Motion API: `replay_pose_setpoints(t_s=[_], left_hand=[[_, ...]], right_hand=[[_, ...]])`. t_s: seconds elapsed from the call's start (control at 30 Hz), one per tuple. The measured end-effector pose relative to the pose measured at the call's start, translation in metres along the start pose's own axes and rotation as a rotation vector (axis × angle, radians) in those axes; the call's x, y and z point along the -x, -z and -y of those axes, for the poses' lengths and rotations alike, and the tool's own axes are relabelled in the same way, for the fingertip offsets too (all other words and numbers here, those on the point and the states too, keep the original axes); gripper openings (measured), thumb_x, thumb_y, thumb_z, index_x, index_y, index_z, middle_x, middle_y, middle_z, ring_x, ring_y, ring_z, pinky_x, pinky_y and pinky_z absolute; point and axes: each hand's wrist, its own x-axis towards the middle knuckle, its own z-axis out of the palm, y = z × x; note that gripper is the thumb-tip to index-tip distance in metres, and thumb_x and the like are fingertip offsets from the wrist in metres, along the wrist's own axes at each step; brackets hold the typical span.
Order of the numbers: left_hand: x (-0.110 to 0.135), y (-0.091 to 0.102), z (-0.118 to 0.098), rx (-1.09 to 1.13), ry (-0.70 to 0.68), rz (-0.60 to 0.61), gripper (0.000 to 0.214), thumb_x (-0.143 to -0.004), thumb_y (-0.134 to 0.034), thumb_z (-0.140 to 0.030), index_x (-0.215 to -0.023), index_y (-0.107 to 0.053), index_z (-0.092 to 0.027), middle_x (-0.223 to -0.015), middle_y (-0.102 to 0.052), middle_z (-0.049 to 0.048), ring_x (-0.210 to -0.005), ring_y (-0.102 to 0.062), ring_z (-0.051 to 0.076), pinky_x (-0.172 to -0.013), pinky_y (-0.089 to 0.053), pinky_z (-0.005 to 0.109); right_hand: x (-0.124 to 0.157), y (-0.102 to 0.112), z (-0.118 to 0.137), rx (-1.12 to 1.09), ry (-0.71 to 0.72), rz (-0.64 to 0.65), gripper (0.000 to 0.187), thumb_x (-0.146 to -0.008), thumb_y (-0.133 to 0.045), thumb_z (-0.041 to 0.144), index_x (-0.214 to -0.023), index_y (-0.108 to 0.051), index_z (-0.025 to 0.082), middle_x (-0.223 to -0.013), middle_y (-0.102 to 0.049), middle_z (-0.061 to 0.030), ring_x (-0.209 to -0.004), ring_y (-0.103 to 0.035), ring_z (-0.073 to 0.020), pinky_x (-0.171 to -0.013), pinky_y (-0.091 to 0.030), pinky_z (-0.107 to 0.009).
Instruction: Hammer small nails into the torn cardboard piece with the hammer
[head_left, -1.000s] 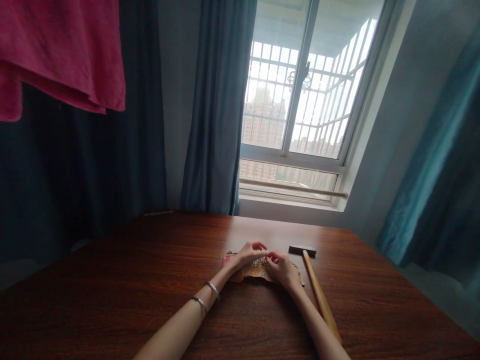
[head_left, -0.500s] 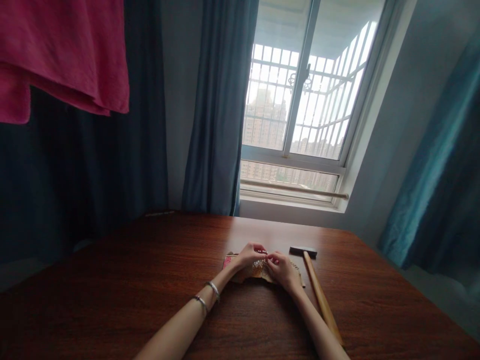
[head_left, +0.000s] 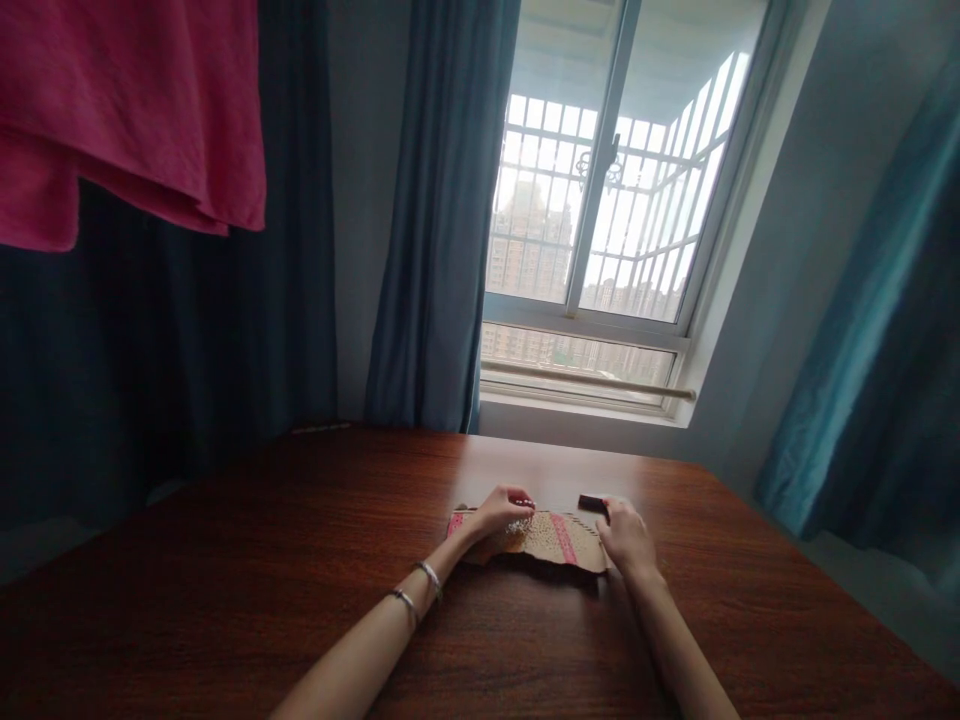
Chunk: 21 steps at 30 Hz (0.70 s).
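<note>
No readable text in the head view: no brand, label, number or sign.
Closest candidate: torn cardboard piece (head_left: 536, 545) lying toward the tabletop's (head_left: 300, 560) far edge. Two pinkish-red bands on it: left band (head_left: 456, 521) at the cardboard's left edge, partly covered; right band (head_left: 562, 540) crossing between its far and near edges, short of the right one. Both look patterned, but too small and soft to make out letters or digits; can't tell if print or tape. Dark hammer head (head_left: 591, 502) near the same far edge: no legible marking.
</note>
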Motion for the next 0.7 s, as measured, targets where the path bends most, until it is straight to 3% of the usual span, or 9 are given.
replay_pose_setpoints(t_s=[0.07, 0.17, 0.27, 0.43, 0.53, 0.63, 0.7], left_hand=[[-0.001, 0.000, 0.002, -0.002, -0.013, -0.002, 0.021, -0.063, -0.062, -0.026, -0.076, -0.070, -0.011, -0.070, -0.066, 0.0047, -0.068, -0.058, 0.017, -0.063, -0.041, 0.024], [-0.001, -0.001, 0.004, -0.005, -0.030, 0.000, 0.021, -0.063, -0.061, -0.025, -0.076, -0.070, -0.010, -0.071, -0.066, 0.0052, -0.068, -0.058, 0.016, -0.062, -0.041, 0.023], [-0.002, -0.002, 0.006, -0.009, -0.034, 0.007, 0.022, -0.064, -0.060, -0.025, -0.077, -0.069, -0.010, -0.073, -0.067, 0.0053, -0.070, -0.058, 0.017, -0.063, -0.041, 0.023], [-0.002, -0.001, 0.006, -0.044, -0.004, 0.011, 0.025, -0.064, -0.060, -0.026, -0.079, -0.070, -0.009, -0.074, -0.067, 0.0053, -0.072, -0.059, 0.017, -0.065, -0.042, 0.023], [-0.002, 0.000, 0.006, -0.040, 0.009, 0.017, 0.026, -0.064, -0.060, -0.027, -0.080, -0.070, -0.009, -0.075, -0.068, 0.0058, -0.072, -0.059, 0.017, -0.064, -0.042, 0.023], [-0.003, 0.000, 0.007, -0.036, 0.010, 0.014, 0.026, -0.064, -0.060, -0.026, -0.081, -0.070, -0.009, -0.075, -0.068, 0.0057, -0.072, -0.059, 0.017, -0.064, -0.042, 0.023], [-0.004, 0.000, 0.009, -0.036, 0.004, 0.010, 0.027, -0.064, -0.060, -0.026, -0.081, -0.071, -0.009, -0.075, -0.068, 0.0056, -0.072, -0.059, 0.017, -0.065, -0.042, 0.023]], right_hand=[[0.011, 0.005, -0.014, 0.152, -0.065, 0.044, 0.038, -0.082, -0.043, 0.031, -0.114, -0.058, 0.016, -0.095, -0.063, -0.0180, -0.087, -0.063, -0.0285, -0.070, -0.045, -0.036], [0.027, 0.005, -0.023, 0.239, -0.105, 0.161, 0.038, -0.084, -0.039, 0.038, -0.109, -0.059, 0.015, -0.094, -0.062, -0.0185, -0.084, -0.064, -0.0289, -0.067, -0.045, -0.036], [0.034, 0.003, -0.023, 0.257, -0.128, 0.240, 0.035, -0.086, -0.036, 0.035, -0.102, -0.060, 0.015, -0.096, -0.061, -0.0183, -0.085, -0.064, -0.0281, -0.068, -0.045, -0.036], [0.029, -0.001, -0.028, 0.194, -0.159, 0.248, 0.031, -0.087, -0.034, 0.027, -0.100, -0.058, 0.014, -0.095, -0.061, -0.0171, -0.085, -0.064, -0.0259, -0.069, -0.044, -0.034], [0.021, -0.002, -0.031, -0.050, -0.163, 0.191, 0.023, -0.083, -0.041, 0.026, -0.085, -0.060, 0.014, -0.085, -0.062, -0.0135, -0.079, -0.062, -0.0233, -0.064, -0.044, -0.030], [0.015, 0.005, -0.024, -0.591, -0.236, 0.164, 0.018, -0.075, -0.051, 0.034, -0.074, -0.058, 0.016, -0.063, -0.056, -0.0036, -0.056, -0.057, -0.0164, -0.046, -0.039, -0.024], [0.014, 0.017, -0.015, -0.960, -0.318, 0.219, 0.023, -0.067, -0.059, 0.039, -0.074, -0.057, 0.017, -0.057, -0.050, 0.0016, -0.042, -0.047, -0.0107, -0.035, -0.031, -0.020]])
